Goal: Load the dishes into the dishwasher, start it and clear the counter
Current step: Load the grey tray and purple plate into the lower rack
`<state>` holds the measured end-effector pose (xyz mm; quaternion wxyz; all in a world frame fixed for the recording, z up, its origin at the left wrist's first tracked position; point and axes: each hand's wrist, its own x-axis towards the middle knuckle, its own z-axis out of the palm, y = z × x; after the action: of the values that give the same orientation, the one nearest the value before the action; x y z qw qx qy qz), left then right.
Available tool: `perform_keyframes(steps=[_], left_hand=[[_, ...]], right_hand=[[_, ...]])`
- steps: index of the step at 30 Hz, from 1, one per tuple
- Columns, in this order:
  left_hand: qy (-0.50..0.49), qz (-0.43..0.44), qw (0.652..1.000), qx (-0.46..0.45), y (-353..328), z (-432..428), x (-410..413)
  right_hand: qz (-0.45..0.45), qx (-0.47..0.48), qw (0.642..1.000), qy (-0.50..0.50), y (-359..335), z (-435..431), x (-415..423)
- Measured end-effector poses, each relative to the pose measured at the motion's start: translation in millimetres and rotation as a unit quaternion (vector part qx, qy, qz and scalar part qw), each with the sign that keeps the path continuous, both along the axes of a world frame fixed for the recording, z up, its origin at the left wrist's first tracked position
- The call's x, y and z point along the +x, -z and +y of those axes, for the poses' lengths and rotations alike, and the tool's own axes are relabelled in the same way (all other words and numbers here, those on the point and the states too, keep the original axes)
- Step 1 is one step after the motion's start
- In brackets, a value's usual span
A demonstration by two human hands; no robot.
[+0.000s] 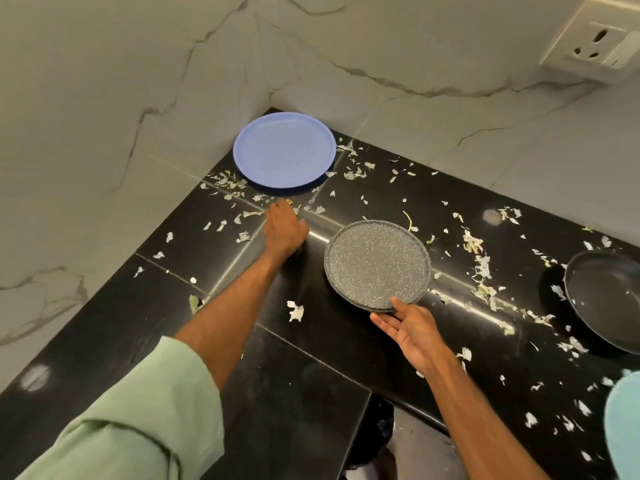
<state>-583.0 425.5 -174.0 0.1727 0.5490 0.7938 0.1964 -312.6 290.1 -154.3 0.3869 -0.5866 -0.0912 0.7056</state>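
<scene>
1. Right hand [412, 327] pinches the near rim of the speckled grey plate [377, 265], thumb on top of the rim, fingers underneath, palm turned up.
2. Speckled grey plate is over the middle of the black counter [294, 393], slightly tilted. Can't tell if its far edge touches the counter.
3. Left hand [285, 226] is stretched toward the corner, back of hand up, fingertips down at the counter just short of the blue plate [284, 150]. Fingers are foreshortened, so cannot tell if they are spread or pinching anything.
4. Blue plate lies flat in the far corner of the counter, close to the marble wall [104, 98], apart from both hands.
5. Vegetable scraps [479, 265] are scattered across the counter, thickest right of the speckled grey plate and along the blue plate's front edge.
6. Black pan [609, 299] sits on the counter at the right edge, well apart from both hands, with a few scraps inside.
7. Pale blue object [623, 427] is cut off at lower right, unidentifiable.
8. Green sleeve [138, 410] is pushed up on the left arm.
9. Wall socket [595, 39] is at top right.
</scene>
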Motion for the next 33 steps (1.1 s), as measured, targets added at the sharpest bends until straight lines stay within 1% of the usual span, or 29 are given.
perform_keyframes(steps=[1,2,4,5,6,8,11,13,15,17,18,19,21,24,26,33], left_hand=[[-0.062,-0.074,0.995,-0.011,0.6,14.5,-1.8],[-0.133,-0.159,0.978,-0.016,-1.0,28.2,-3.1],[-0.255,-0.318,0.913,0.022,-1.3,51.6,-7.0],[-0.29,-0.376,0.879,0.046,-0.8,61.8,-9.4],[-0.315,-0.411,0.853,0.06,0.2,71.9,-14.1],[-0.354,-0.448,0.819,0.052,4.8,89.8,-23.6],[-0.392,-0.479,0.786,0.013,9.6,100.4,-35.8],[-0.385,-0.517,0.764,0.011,7.3,93.0,-38.5],[-0.363,-0.583,0.726,0.038,-0.5,71.2,-34.7],[-0.357,-0.628,0.689,0.057,-3.5,40.3,-25.9],[-0.354,-0.637,0.683,0.053,-5.7,20.5,-20.3],[-0.35,-0.637,0.686,0.044,-7.3,-1.8,-14.5],[-0.336,-0.619,0.709,0.018,-8.2,-48.3,-6.2],[-0.285,-0.568,0.771,-0.026,-13.2,-118.1,5.8],[-0.257,-0.534,0.804,-0.043,-25.7,-156.3,20.7],[-0.201,-0.487,0.849,-0.044,-80.7,-249.3,95.4]], right_hand=[[0.002,0.0,1.0,0.001,2.6,0.9,0.7],[0.002,-0.002,1.0,0.003,5.2,2.5,1.0],[0.001,-0.003,1.0,0.001,9.2,7.1,1.0],[0.0,-0.002,1.0,-0.001,10.8,9.6,0.7],[-0.001,-0.002,1.0,-0.002,12.5,12.0,0.2],[-0.002,-0.001,1.0,-0.003,14.4,15.7,-1.3],[-0.003,0.01,1.0,-0.01,13.1,18.3,-2.0],[-0.008,0.019,1.0,-0.021,8.5,17.7,-0.1],[-0.019,0.031,0.999,-0.026,1.3,15.0,4.0],[-0.029,0.045,0.998,-0.023,-8.1,9.1,11.5],[-0.031,0.049,0.998,-0.017,-12.6,4.9,15.6],[-0.031,0.051,0.998,-0.008,-16.9,-0.2,20.0],[-0.029,0.055,0.998,0.013,-24.4,-12.7,29.8],[-0.023,0.068,0.997,0.035,-34.9,-35.1,44.8],[-0.029,0.075,0.996,0.039,-41.8,-52.1,56.3],[-0.095,0.077,0.992,-0.013,-64.6,-116.3,120.4]])
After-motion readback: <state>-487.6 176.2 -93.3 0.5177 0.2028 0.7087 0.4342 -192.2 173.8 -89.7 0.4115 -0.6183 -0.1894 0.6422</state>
